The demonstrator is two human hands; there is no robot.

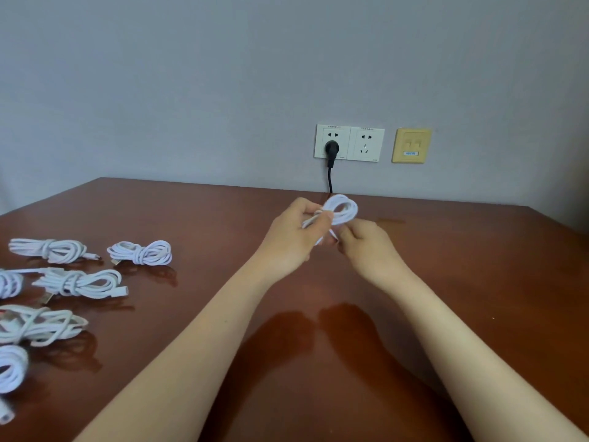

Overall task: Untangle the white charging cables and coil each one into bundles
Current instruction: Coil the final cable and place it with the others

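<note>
Glossy reddish-brown wooden tabletop (446,282) below my grip. Finished white cable bundles (140,252) lie well to its left. My left hand (287,237) clamps the white coiled charging cable (342,207), loops standing just above my fingers. My right hand (366,244) pinches its short loose tail (333,232). Risk: if I wrap slack, the loops likely spring apart.

Noted: two forearms, bare along the whole visible length, near edge to wrist — slender, tapering toward the wrists. Likewise bare — left hand (291,239) and right hand (369,247).
</note>
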